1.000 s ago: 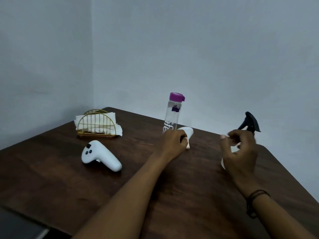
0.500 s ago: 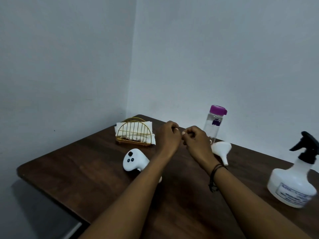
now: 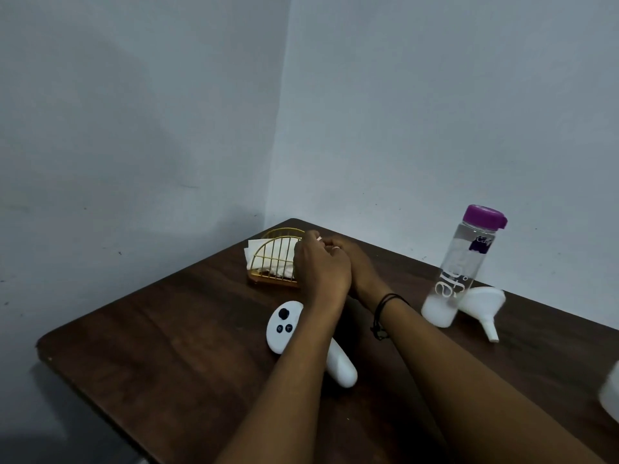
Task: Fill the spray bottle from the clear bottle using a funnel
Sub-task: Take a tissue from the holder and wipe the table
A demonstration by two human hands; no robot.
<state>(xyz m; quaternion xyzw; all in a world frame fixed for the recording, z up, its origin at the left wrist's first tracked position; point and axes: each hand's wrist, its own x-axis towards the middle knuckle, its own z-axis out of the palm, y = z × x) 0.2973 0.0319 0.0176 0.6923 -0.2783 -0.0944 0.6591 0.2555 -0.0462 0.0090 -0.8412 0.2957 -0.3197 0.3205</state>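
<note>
Two hands are meeting over the table (image 3: 140,356), left hand (image 3: 320,267) and right hand (image 3: 355,262) both curled, knuckles touching; whether they are holding anything, I cannot tell. Nearest, a white controller (image 3: 284,326) is lying under the left forearm. Farther right, the funnel (image 3: 482,304) is lying on its side, touching the capped clear bottle (image 3: 464,272). The spray bottle (image 3: 611,395) is barely showing at the right edge. Behind, a napkin holder (image 3: 273,259) is standing. Nothing is looking started: uncapping, funnel placing and pouring all remain.

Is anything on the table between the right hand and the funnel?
Nothing blocks it. The right hand is up by the napkin holder, fingers curled against the left hand. The funnel lies on its side to its right, touching the clear bottle, which stands just on the near side. Reach around it.
</note>
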